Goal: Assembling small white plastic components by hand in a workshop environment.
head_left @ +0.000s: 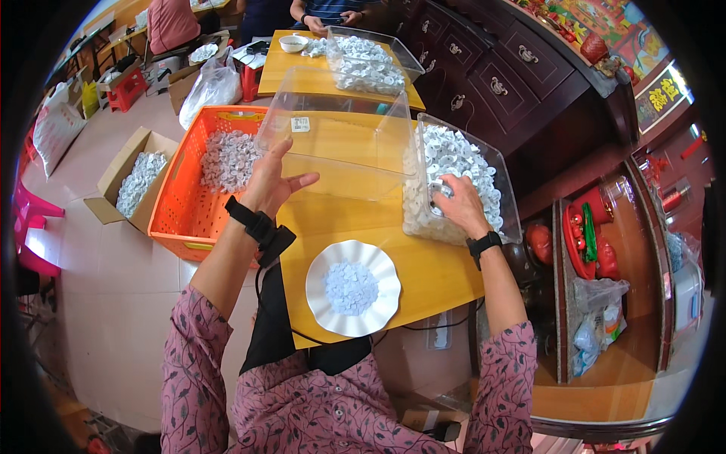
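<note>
My left hand [274, 181] is raised at the left side of a clear plastic bin [344, 168], its thumb and fingers apart and nothing visible in them. That bin shows no pieces inside. Further right, my right hand [460, 203] reaches into a second clear bin [508, 178], heaped with small white plastic pieces [454, 155]. Its fingers are curled round one or more of these pieces; the fingertips are partly hidden. In front of me a white scalloped plate [318, 303] holds a pile of small, flat, pale bluish-white bits [352, 288].
An orange basket [168, 208] with similar pieces stands left of the yellow table [423, 268], beside a cardboard box [98, 204]. Beyond, a person's hands [314, 23] are near another filled bin [367, 64]. Dark drawers [495, 83] and a shelf [628, 340] stand to the right.
</note>
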{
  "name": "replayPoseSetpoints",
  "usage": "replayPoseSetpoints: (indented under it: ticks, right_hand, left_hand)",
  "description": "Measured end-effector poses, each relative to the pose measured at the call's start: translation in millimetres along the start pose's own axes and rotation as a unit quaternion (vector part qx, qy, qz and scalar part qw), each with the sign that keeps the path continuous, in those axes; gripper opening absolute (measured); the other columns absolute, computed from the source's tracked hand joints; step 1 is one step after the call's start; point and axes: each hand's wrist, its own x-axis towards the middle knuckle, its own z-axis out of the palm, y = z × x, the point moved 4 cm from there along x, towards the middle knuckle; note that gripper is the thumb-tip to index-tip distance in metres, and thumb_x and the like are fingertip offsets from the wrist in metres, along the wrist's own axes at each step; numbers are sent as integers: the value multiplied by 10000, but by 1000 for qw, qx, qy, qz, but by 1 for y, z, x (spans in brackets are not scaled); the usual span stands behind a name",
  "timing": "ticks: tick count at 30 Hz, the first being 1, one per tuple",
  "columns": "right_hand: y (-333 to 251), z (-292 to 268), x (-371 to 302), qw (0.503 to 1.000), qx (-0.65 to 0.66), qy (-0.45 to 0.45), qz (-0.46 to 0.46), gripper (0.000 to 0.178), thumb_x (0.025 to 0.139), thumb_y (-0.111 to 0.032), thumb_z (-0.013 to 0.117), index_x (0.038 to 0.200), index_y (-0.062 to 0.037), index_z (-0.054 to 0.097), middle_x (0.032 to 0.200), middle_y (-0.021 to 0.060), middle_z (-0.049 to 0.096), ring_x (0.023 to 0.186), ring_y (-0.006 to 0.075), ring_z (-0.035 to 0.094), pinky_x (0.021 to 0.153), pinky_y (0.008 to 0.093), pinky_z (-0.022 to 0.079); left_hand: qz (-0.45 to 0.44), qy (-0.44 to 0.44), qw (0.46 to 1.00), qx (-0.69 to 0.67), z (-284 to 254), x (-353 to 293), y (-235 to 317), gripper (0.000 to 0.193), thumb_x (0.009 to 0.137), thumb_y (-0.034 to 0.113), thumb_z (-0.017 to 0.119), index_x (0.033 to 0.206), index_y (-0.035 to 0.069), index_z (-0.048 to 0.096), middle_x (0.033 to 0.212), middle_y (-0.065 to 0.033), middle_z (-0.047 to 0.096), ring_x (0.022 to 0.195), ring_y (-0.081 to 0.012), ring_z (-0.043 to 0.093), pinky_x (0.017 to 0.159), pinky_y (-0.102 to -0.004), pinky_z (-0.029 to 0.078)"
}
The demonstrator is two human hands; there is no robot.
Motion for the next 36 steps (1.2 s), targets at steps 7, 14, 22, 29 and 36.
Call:
replayPoseSetpoints:
  ticks: [7,14,22,29,36]
  right_hand:
    - [1,-19,-27,988,5,146,-40,430,883,-348,686,1080,32,648,1044,205,619,1000,373,603,849,425,490]
    - [9,-10,-46,989,68,111,-65,445,897,-345,685,1085,52,616,1062,225,604,1012,379,591,875,414,475]
    - [18,2,-9,999,-25,-34,22,939,748,-566,745,1413,7,412,1429,267,359,1334,433,337,1061,532,340]
    - [26,-1,-7,999,-33,5,40,985,748,-574,739,1454,0,361,1473,265,321,1365,442,304,1087,564,292]
    - [-7,-14,-64,980,38,155,-115,539,801,-387,760,1170,-25,610,1244,152,548,1157,339,482,1002,486,344]
  left_hand:
    - [-61,57,992,-94,-14,18,1,467,872,-23,551,1278,-78,328,1382,-261,262,1119,-516,508,877,-556,594]
    - [-53,70,986,-142,-17,25,6,549,859,-73,508,1336,-68,236,1388,-256,251,1175,-523,462,875,-583,586]
    - [-22,66,991,-118,-7,41,6,510,876,-59,506,1336,-39,288,1378,-226,307,1218,-479,441,877,-577,584]
    - [29,-17,996,-77,-4,40,-6,504,925,104,624,1355,-9,386,1445,-177,328,1149,-346,545,822,-490,607]
    - [-77,33,996,-6,38,1,-9,680,912,159,674,1449,44,273,1481,-188,263,1114,-407,559,863,-477,583]
